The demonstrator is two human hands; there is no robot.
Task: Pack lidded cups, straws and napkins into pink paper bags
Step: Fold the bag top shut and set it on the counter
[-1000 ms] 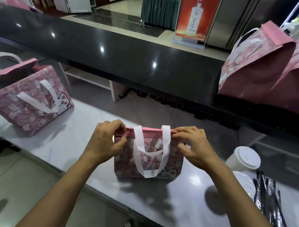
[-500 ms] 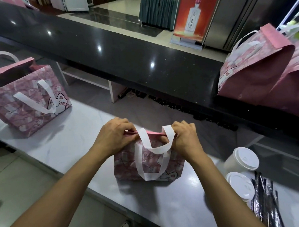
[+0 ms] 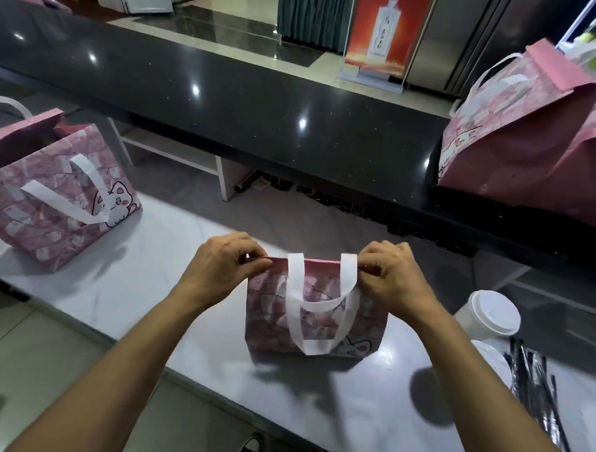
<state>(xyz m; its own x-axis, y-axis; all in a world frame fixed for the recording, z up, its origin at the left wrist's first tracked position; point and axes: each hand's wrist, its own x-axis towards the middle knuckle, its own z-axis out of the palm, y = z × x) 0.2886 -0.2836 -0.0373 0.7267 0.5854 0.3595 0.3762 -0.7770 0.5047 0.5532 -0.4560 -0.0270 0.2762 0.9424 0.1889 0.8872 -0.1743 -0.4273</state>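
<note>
On the white counter (image 3: pixel 121 288), mid-frame, the pink bag (image 3: pixel 314 314) is standing upright; left hand (image 3: pixel 220 266) and right hand (image 3: pixel 391 273) are each pinching its top edge. Risk: uneven pulling is tearing the paper or tipping it toward the lidded cups (image 3: pixel 491 314) just right.

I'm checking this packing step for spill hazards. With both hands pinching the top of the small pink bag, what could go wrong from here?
The left hand and right hand pinch only the small pink bag's top edge, so it might tip. The lidded cups stand close by the right forearm; a careless sweep could topple them onto the wrapped straws.
</note>
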